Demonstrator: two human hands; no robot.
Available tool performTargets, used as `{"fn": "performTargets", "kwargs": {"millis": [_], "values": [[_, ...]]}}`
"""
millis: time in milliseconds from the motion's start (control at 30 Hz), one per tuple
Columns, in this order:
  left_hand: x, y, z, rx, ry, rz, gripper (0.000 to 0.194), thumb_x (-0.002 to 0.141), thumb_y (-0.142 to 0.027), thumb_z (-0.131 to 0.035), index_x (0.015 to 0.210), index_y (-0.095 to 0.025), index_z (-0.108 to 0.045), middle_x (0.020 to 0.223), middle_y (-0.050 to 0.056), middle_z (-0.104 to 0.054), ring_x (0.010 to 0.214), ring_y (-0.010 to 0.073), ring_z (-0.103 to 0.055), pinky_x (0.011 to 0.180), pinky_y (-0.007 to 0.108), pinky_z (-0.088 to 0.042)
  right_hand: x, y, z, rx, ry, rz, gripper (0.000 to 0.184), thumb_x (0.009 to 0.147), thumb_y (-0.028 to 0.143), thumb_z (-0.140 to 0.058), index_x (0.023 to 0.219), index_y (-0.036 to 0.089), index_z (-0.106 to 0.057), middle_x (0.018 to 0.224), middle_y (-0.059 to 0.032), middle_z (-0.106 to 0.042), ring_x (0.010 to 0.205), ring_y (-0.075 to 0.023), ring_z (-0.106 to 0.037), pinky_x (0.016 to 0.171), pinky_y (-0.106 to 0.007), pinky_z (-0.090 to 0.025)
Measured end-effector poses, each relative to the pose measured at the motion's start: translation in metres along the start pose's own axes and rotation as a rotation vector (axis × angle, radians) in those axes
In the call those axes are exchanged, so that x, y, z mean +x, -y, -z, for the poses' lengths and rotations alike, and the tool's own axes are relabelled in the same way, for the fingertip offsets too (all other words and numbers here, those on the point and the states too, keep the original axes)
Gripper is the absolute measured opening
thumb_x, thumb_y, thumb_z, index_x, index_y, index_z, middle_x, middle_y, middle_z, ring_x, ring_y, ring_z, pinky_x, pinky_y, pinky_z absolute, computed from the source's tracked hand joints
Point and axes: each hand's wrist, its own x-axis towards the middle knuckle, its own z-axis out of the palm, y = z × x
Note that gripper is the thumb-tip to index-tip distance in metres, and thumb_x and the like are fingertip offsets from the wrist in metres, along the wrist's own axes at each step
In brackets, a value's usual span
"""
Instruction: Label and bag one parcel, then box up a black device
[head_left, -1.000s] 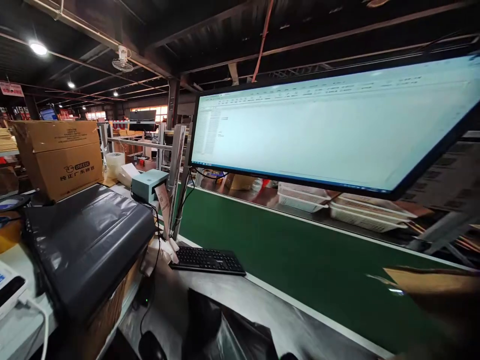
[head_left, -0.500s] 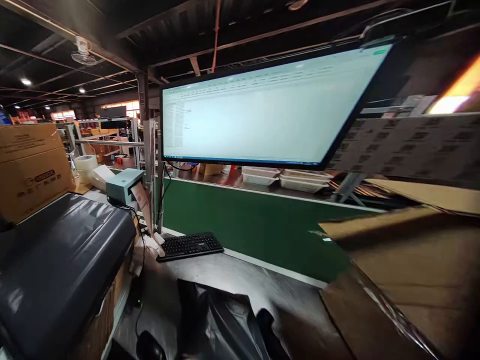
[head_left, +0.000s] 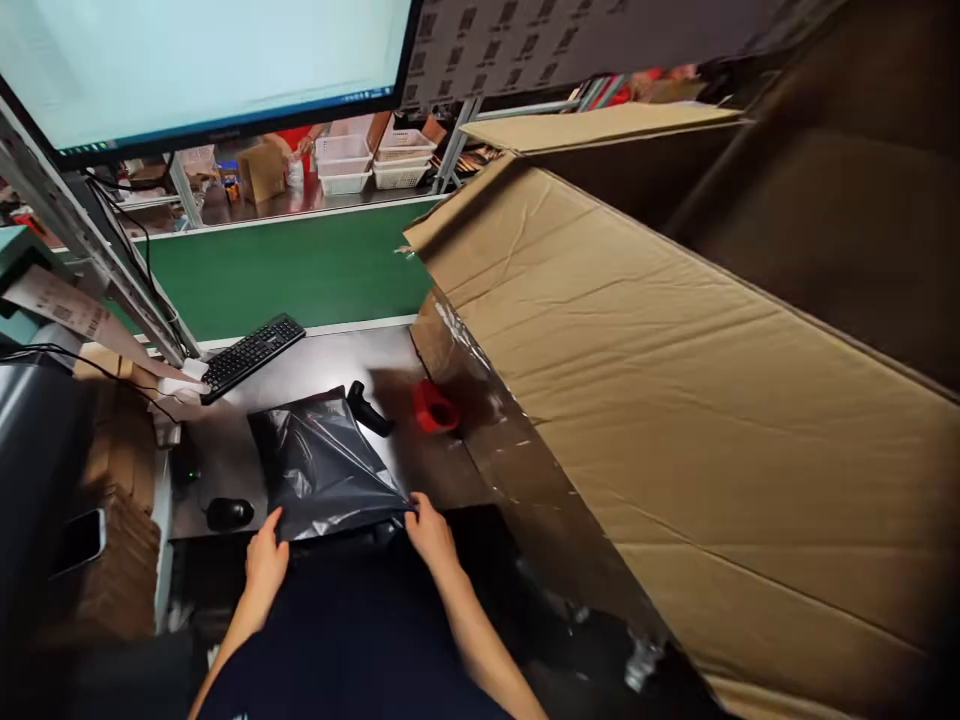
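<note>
A dark grey plastic mailer bag (head_left: 322, 465) lies flat on the steel worktop (head_left: 330, 365), close to its near edge. My left hand (head_left: 266, 558) grips the bag's near left corner, fingers curled over the edge. My right hand (head_left: 429, 530) pinches the bag's near right corner. Just beyond the bag lie a black handheld scanner (head_left: 367, 408) and a red tape dispenser (head_left: 433, 408).
A big open cardboard box (head_left: 675, 390) fills the right side. A keyboard (head_left: 251, 352) and mouse (head_left: 229, 513) sit at left, a monitor (head_left: 202, 60) hangs above, a green conveyor belt (head_left: 292, 265) runs behind. A phone (head_left: 79, 540) rests on stacked cardboard at far left.
The view has swung down and to the right from the monitor to the worktop. Both hands have come into view, holding the bag's near edge.
</note>
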Motion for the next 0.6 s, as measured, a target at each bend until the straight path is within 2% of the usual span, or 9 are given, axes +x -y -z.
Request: {"fn": "performTargets", "kwargs": {"millis": [100, 167, 233, 333, 433, 500, 600], "values": [[-0.009, -0.005, -0.005, -0.036, -0.022, -0.017, 0.065, 0.086, -0.007, -0.05, 0.151, -0.011, -0.051, 0.08, 0.004, -0.072, 0.083, 0.0214, -0.07, 0.083, 0.03, -0.05, -0.007, 0.005, -0.008, -0.18, 0.028, -0.079, 0.061, 0.09, 0.026, -0.054, 0.148, 0.012, -0.04, 0.119, -0.0215, -0.072, 0.105, -0.0338, -0.072, 0.088, -0.042, -0.052], [-0.015, -0.009, 0.0, -0.06, -0.061, -0.017, 0.065, 0.084, -0.007, -0.051, 0.149, -0.01, -0.052, 0.074, 0.001, -0.069, 0.076, 0.0196, -0.068, 0.079, 0.029, -0.049, -0.005, 0.008, -0.004, -0.242, 0.058, -0.099, 0.059, 0.086, 0.016, -0.054, 0.144, 0.014, -0.044, 0.111, -0.0188, -0.074, 0.101, -0.032, -0.073, 0.084, -0.038, -0.05], [-0.026, -0.013, 0.012, -0.09, -0.112, 0.001, 0.066, 0.08, -0.008, -0.053, 0.147, -0.013, -0.054, 0.069, -0.002, -0.067, 0.07, 0.018, -0.066, 0.075, 0.028, -0.049, -0.003, 0.008, 0.009, -0.189, 0.058, -0.078, 0.051, 0.079, 0.006, -0.051, 0.129, 0.017, -0.056, 0.102, -0.0132, -0.074, 0.095, -0.0271, -0.072, 0.08, -0.033, -0.048], [-0.048, -0.018, 0.04, -0.229, -0.179, 0.039, 0.066, 0.078, -0.015, -0.054, 0.144, -0.015, -0.056, 0.065, -0.004, -0.066, 0.059, 0.0161, -0.06, 0.065, 0.026, -0.049, -0.012, 0.001, 0.036, 0.14, 0.083, 0.115, 0.038, 0.072, 0.01, -0.052, 0.107, 0.019, -0.065, 0.082, -0.003, -0.07, 0.077, -0.0199, -0.066, 0.071, -0.028, -0.046], [-0.061, -0.029, 0.073, -0.479, -0.18, 0.041, 0.064, 0.075, -0.023, -0.054, 0.138, -0.012, -0.06, 0.062, -0.002, -0.066, 0.054, 0.0156, -0.057, 0.056, 0.025, -0.047, -0.024, 0.004, 0.065, 0.488, 0.144, 0.325, 0.043, 0.073, 0.024, -0.052, 0.113, 0.017, -0.067, 0.06, 0.0051, -0.054, 0.056, -0.0158, -0.052, 0.058, -0.027, -0.041], [-0.056, -0.045, 0.096, -0.588, -0.187, 0.015, 0.061, 0.073, -0.026, -0.054, 0.131, -0.011, -0.063, 0.06, -0.002, -0.064, 0.051, 0.0143, -0.055, 0.051, 0.024, -0.045, -0.023, 0.02, 0.082, 0.591, 0.101, 0.401, 0.043, 0.075, 0.031, -0.052, 0.112, 0.016, -0.07, 0.058, 0.0048, -0.053, 0.053, -0.0153, -0.049, 0.056, -0.027, -0.039], [-0.022, -0.085, 0.136, -0.528, -0.234, -0.019, 0.052, 0.071, -0.022, -0.051, 0.117, -0.011, -0.071, 0.053, -0.005, -0.056, 0.041, 0.0105, -0.044, 0.043, 0.021, -0.037, 0.002, 0.069, 0.102, 0.655, -0.057, 0.484, 0.034, 0.077, 0.035, -0.052, 0.095, 0.016, -0.074, 0.071, -0.0021, -0.067, 0.063, -0.0178, -0.058, 0.065, -0.03, -0.047]]}}
